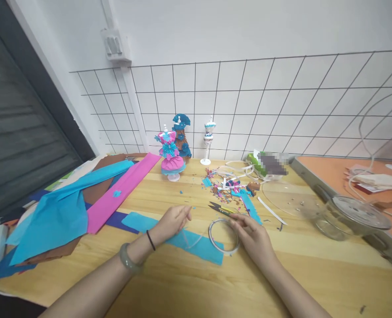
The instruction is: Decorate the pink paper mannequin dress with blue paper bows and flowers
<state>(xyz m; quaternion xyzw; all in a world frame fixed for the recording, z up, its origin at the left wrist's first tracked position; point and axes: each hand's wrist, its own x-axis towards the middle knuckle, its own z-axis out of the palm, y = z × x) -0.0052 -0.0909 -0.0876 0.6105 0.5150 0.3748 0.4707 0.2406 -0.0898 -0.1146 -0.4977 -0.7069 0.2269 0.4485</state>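
Observation:
My left hand point(174, 221) is closed in a pinch above a light blue crepe paper strip point(202, 248). A thin, pale strip of tape point(191, 245) droops from its fingers toward a narrow roll of tape point(210, 234). My right hand point(253, 234) has its thumb and fingers closed on the upper right edge of that roll. Thread snips point(220, 208) with yellow handles lie just beyond, their handle end close to the right fingertips. The blue strip lies flat on the wooden table point(196, 291), partly covered by the left hand and the roll.
Paper sheets point(59, 212) and a pink strip point(126, 190) lie left. Behind stand a pink-and-blue dressed mannequin point(172, 161), a brown-and-blue one point(181, 137) and a white one point(209, 137). Paper scraps point(229, 185), a clear jar point(335, 221) and an orange board point(331, 170) are right.

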